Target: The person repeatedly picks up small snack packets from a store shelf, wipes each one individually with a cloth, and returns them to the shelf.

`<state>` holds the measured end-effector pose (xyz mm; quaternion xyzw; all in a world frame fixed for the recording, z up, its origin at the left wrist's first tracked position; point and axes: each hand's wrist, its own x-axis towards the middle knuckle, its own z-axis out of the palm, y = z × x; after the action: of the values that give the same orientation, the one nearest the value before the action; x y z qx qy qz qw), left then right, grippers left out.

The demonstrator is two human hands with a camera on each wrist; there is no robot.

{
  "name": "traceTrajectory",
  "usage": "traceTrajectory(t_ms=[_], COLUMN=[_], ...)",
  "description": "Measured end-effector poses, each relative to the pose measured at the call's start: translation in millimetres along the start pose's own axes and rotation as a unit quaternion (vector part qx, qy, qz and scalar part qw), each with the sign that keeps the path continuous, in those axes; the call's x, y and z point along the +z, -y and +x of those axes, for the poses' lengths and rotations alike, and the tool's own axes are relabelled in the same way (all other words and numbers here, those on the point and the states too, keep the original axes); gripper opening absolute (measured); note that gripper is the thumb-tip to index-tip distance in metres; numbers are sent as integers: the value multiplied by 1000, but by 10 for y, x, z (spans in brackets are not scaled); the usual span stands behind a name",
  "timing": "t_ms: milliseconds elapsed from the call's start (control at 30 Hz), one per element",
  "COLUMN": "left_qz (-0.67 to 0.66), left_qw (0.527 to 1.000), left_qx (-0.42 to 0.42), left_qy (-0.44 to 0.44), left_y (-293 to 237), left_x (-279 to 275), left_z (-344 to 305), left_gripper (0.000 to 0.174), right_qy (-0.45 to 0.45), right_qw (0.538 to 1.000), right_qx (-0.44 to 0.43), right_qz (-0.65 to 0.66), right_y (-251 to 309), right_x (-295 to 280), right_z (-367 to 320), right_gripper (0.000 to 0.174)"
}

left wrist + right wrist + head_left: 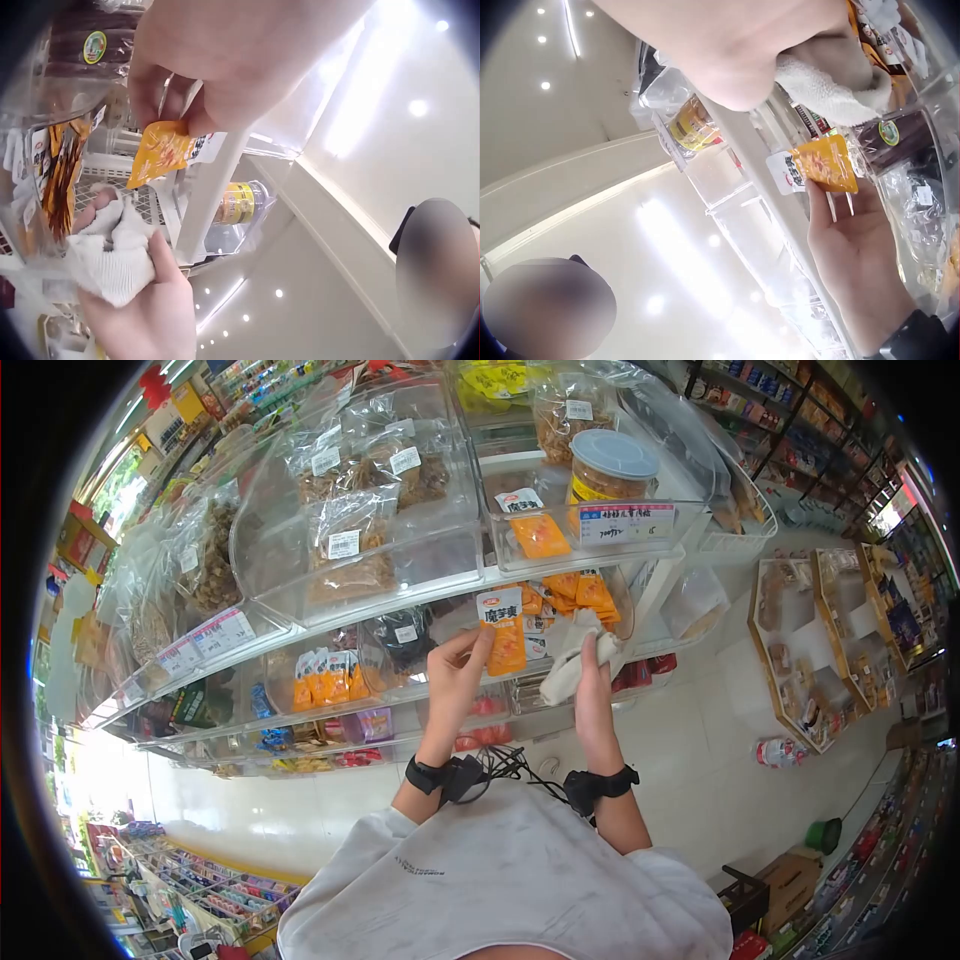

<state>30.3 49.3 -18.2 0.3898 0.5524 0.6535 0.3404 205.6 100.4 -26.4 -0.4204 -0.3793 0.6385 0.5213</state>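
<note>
Inside upper bin [590, 554] — lidded jar [614, 468], orange pouch [540, 537] | left grip [460, 665] — pinching orange packet [506, 643] | right grip [592, 690] holding white cloth [563, 676]

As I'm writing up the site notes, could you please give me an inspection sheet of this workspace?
Surface: clear bins on a white shelf.
Job's things: orange-and-white packet and white cloth, both held above the floor.
Clutter: bagged goods, a lidded jar, more orange packets.
Hands: left hand pinches the packet; right hand holds the cloth.
Cables: black, bunched between the wrists.
Surroundings: stocked shop shelves.
</note>
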Motion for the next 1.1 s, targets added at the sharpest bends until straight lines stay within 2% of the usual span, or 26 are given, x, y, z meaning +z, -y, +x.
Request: traceTrajectory(t_ms=[100,133,233,267,367,400,467,600,667,767,867,967,1033,1100], left_qz=[13,23,27,23,-15,-32,-30,-4,6,36,76,126,164,155], left_qw=[999,998,997,997,998,996,997,997,997,995,988,975,965,966], left_qx=[31,40,38,25,-38,-63,-54,-58,-34,-3,18,49,93,84], left_qy=[24,37,56,65,56,48,47,55,71,89,130,174,181,190], left_y=[-46,-51,-131,-103,-108,-114,-95,-197,-97,-147,-214,-272,-257,-297], left_x=[144,204,296,274,239,238,228,182,172,176,200,202,217,224], left_z=[-48,-74,-136,-126,-98,-81,-54,-56,-56,-92,-100,-146,-169,-174], left_gripper=[20,20,20,22,24,25,26,24,22,19,17,18,18,18], right_qy=[50,28,25,-5,81,86,96,132,138,113,27,17,34,49], right_qw=[985,969,953,966,991,985,969,973,973,971,994,999,997,995], right_qx=[-124,-176,-202,-199,-69,-98,-154,-106,-88,-116,-86,-51,-60,-79], right_qz=[-110,-170,-226,-165,-79,-109,-167,-158,-162,-176,-57,-8,-26,-43], right_y=[48,25,84,-27,88,79,53,-30,-10,14,150,346,346,330], right_x=[159,257,293,275,170,187,239,134,103,43,41,27,2,-34], right_z=[-75,-120,-167,-124,-183,-200,-240,-166,-148,-108,-94,-64,-51,-34], right_gripper=[55,57,59,59,51,46,38,36,37,37,34,30,32,36])
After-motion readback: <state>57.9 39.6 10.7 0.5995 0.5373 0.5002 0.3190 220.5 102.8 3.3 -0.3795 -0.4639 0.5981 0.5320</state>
